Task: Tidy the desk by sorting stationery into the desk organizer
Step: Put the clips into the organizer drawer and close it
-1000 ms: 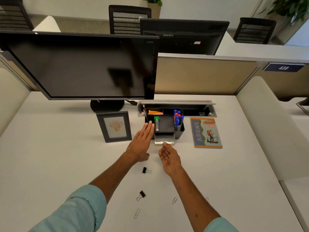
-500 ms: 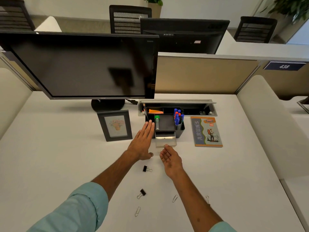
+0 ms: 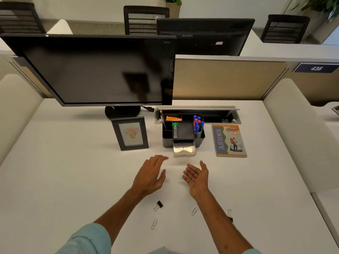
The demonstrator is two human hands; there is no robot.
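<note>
The black desk organizer [image 3: 166, 141] stands mid-desk with its small clear drawer [image 3: 184, 150] pulled out; blue and red markers [image 3: 197, 124], a green-capped tube [image 3: 175, 130] and an orange item sit in it. My left hand [image 3: 149, 174] hovers palm down, fingers relaxed, over a binder clip whose wire handle [image 3: 166, 181] peeks out beside it. My right hand [image 3: 197, 176] is palm up, loosely cupped and holding nothing, just in front of the drawer. A black binder clip [image 3: 158, 205] and two paper clips [image 3: 154, 224] [image 3: 194, 211] lie nearer me; another clip [image 3: 229, 213] shows by my right forearm.
A picture frame [image 3: 130, 133] stands left of the organizer and a notebook [image 3: 229, 141] lies to its right. A large monitor [image 3: 95, 70] rises behind on its stand, with an open cable tray [image 3: 216, 117] at the desk's back. Padded dividers bound both sides.
My left hand has come off the organizer's side and drawn back toward me, now over the nearest binder clip. My right hand has pulled back slightly and opened palm up. The drawer stands further out.
</note>
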